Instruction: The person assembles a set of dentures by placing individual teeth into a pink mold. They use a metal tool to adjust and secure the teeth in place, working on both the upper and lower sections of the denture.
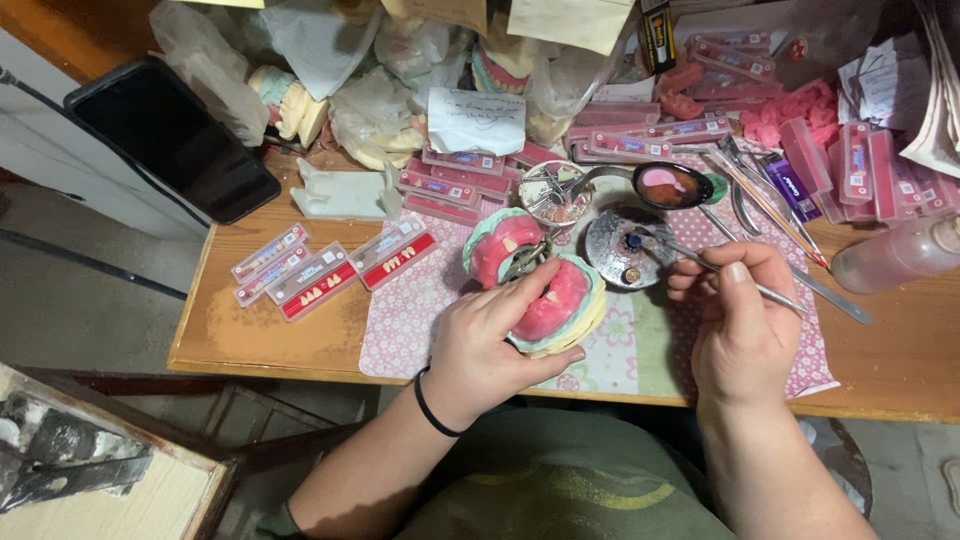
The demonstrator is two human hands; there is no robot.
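Head view: pink wax in dark spoon, beside small metal dish.

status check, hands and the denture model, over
Left hand grips pink wax denture model. Right hand holds metal tool, tip at round metal dish. Tooth cards lie clear to the left.

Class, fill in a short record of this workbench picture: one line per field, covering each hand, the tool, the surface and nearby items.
Left hand: grips a hinged dental model with pink wax gums
Right hand: holds a thin metal instrument
Instrument tip: over a small round metal dish
Surface: patterned mat on a wooden table
Nearby: tooth cards, black phone
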